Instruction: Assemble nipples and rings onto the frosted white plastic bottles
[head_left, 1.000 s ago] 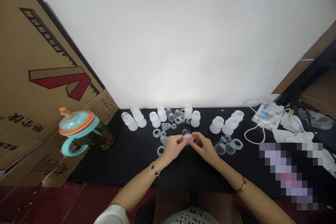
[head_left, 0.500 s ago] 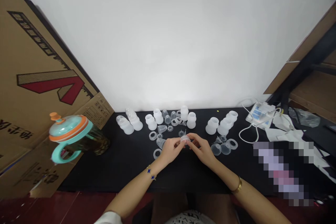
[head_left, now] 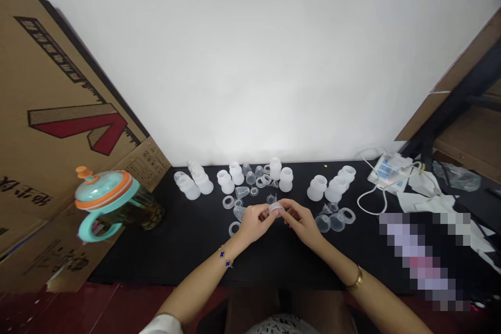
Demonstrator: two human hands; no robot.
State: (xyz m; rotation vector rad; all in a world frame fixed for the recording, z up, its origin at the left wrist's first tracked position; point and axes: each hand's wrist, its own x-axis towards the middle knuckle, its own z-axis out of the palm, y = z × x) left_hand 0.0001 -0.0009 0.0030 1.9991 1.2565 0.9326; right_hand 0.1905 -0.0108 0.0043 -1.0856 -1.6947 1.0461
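Observation:
Between both hands, above the black table's middle, is a translucent white bottle collar ring (head_left: 276, 209). My left hand (head_left: 256, 223) pinches its left side, and my right hand (head_left: 299, 222) has its fingers closed on the right side. Whether a nipple sits inside the ring is too small to tell. Just behind it a small clear part with a thin stem (head_left: 271, 198) lies on the table. Left of my left hand are a clear cap (head_left: 239, 212) and a loose collar ring (head_left: 235, 229). Clear domed caps (head_left: 323, 223) and another ring (head_left: 347, 215) lie right of my right hand.
White bottle bodies (head_left: 317, 188) stand along the back of the table. Two capped bottles (head_left: 189, 187) are at the left. A large lidded jug (head_left: 117, 203) stands beside a cardboard box (head_left: 78, 115). A power strip (head_left: 387, 172), cables and papers lie at the right.
The ring has tilted slightly between my fingers, and both hands stay in nearly the same place. The whole view has shifted a little.

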